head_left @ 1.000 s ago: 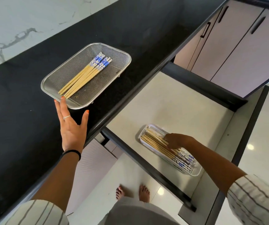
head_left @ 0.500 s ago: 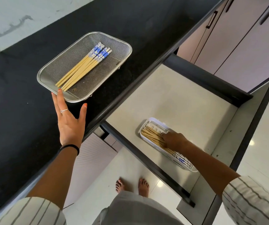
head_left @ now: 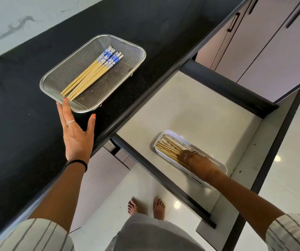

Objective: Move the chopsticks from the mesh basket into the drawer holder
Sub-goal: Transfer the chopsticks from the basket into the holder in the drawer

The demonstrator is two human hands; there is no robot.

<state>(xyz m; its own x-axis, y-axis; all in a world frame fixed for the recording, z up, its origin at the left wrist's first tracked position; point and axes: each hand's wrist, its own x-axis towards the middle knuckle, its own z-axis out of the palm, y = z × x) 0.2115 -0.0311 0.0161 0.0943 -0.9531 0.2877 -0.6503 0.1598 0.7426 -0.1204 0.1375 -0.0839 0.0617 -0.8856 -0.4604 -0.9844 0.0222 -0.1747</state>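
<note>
Slid further along the white holder (head_left: 170, 133) since the earlier frames, right hand (head_left: 198, 161) now lower in it, covering the painted ends of the chopsticks already laid there (head_left: 167, 148), only the plain wooden tips left showing past the fingers; whether curled round a stick or just pressing the bundle flat, cannot tell, knuckles toward the camera. Reads as a batch just delivered and being settled, so roughly partway through, with more to fetch. Open drawer (head_left: 190, 113) pulled out below the counter edge, holder sitting near its front rail. Up on the black counter (head_left: 19, 87), left hand (head_left: 76, 134) flat and spread wide, holding nothing, one fingertip touching the near rim of the mesh basket (head_left: 138, 49), thumb apart from it. Inside the basket, remaining chopsticks (head_left: 93, 73) lying in a loose diagonal bundle, plain tips just beside that fingertip, blue-patterned ends pointing away toward the far corner, well apart from the right hand
</note>
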